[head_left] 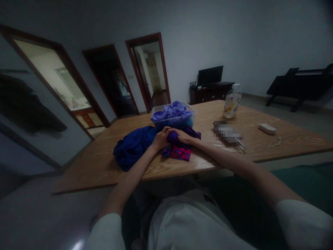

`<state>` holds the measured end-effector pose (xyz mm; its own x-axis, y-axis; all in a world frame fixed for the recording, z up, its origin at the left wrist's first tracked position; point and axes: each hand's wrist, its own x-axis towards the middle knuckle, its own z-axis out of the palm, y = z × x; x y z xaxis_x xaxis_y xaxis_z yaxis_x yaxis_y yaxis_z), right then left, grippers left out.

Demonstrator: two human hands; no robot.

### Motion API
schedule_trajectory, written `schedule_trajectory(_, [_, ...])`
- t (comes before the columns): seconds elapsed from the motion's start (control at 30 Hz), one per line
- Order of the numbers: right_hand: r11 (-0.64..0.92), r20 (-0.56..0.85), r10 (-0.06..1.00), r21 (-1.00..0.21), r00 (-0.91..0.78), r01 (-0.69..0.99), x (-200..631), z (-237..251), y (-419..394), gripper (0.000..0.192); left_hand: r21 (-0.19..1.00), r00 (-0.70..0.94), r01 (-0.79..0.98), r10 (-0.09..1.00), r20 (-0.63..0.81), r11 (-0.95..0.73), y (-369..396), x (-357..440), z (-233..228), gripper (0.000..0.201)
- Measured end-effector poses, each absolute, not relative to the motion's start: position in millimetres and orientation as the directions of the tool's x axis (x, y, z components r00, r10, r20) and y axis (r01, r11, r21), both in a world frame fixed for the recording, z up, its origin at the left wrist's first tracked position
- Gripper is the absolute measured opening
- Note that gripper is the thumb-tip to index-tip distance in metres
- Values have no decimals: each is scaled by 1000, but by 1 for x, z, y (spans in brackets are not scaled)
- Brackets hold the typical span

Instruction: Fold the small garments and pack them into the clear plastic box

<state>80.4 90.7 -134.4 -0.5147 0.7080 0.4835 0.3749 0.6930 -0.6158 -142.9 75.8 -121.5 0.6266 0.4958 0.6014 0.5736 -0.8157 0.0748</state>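
The left hand [160, 139] and the right hand [183, 137] meet over the middle of the wooden table [104, 163], both closed around a small rolled bundle of purple cloth [172, 136], the left gripping its near-left end and the right wrapped over its right side. The bundle sits just above a folded piece of red-and-purple striped fabric [180, 152], which lies flat on the tabletop near the front edge. Just left of the hands a heap of dark blue cloth [131, 146] rests on the table, touching the left wrist. Directly behind the hands stands a clear plastic rectangular tub [173, 119] filled with crumpled light purple fabric. Farther right on the table are a clear plastic bottle with a white cap [232, 101], a blurred-out object [227, 133], and a flat white device with a cable [267, 128], all well apart from the hands.
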Motion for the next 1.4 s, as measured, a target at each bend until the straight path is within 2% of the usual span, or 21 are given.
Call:
schedule_trajectory(0.13, [756,453,647,-484,-613,440,81,-137,92,46,144,588,581,536,605,-801,80,-148,-123,55])
schedule_trajectory(0.23, [801,469,598,-375,-650,467,80,-135,89,63,174,562,588,553,615,-790,81,-149,-122,49])
schedule_trajectory(0.33, [823,462,569,-321,-681,469,82,-132,87,70,189,555,586,560,615,-788,80,-150,-121,42])
schedule_trajectory(0.53, [811,446,585,-324,-678,487,81,-132,89,54,202,558,575,560,612,-793,80,-151,-122,40])
schedule_trajectory(0.67, [808,469,589,-347,-658,476,79,-132,88,50,169,568,601,566,597,-781,81,-151,-123,27])
schedule_trajectory(1.1, [810,459,586,-302,-667,504,78,-130,87,44,109,591,606,538,601,-788,82,-150,-122,18])
schedule_trajectory(1.4, [809,459,587,-299,-667,506,77,-130,87,47,118,586,603,539,605,-789,82,-150,-123,22])
